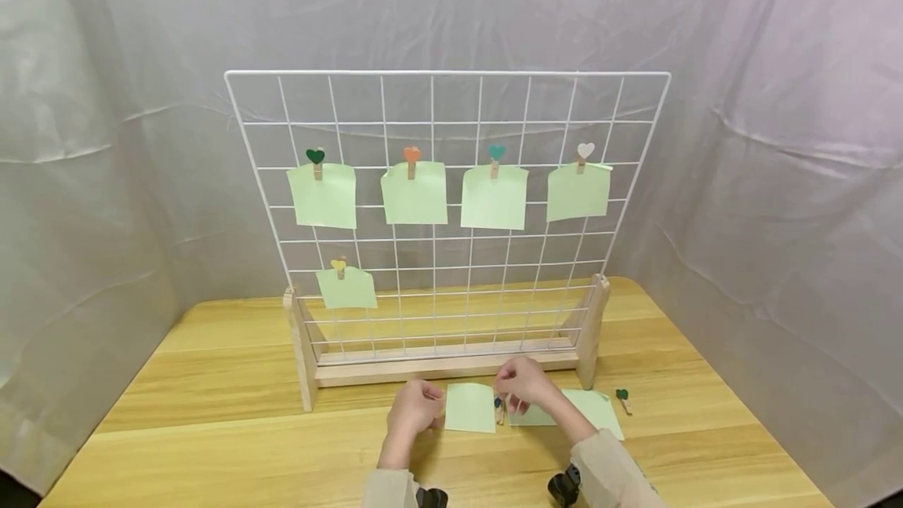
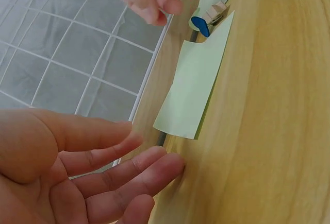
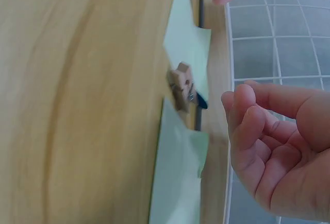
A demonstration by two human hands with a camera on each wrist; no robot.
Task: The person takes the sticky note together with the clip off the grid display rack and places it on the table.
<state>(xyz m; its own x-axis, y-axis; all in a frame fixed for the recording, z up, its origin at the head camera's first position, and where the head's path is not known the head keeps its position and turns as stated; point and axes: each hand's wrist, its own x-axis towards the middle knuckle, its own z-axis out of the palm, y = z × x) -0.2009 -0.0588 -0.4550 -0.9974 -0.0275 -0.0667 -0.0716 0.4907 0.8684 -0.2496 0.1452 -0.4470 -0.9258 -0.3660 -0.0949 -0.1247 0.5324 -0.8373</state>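
Observation:
A pale green paper note point(image 1: 470, 408) lies flat on the table between the two hands. My left hand point(image 1: 416, 408) hovers at the note's left side, fingers loosely extended and holding nothing; in the left wrist view its fingertips are close to the paper's near end. A wooden clothespin with a blue heart point(image 3: 183, 86) rests by the note's right edge. Just beside it is my right hand point(image 1: 524, 384), its fingers loosely bent, with nothing visible in them. Further right, more green paper point(image 1: 596, 411) lies partly behind the right hand.
A white wire grid point(image 1: 451, 252) stands in a wooden base point(image 1: 444, 369) behind the hands. Several green notes hang on it from heart clothespins, including a lower-left note point(image 1: 349, 290). A green-heart clothespin point(image 1: 624, 400) lies at the right. Grey cloth surrounds the table.

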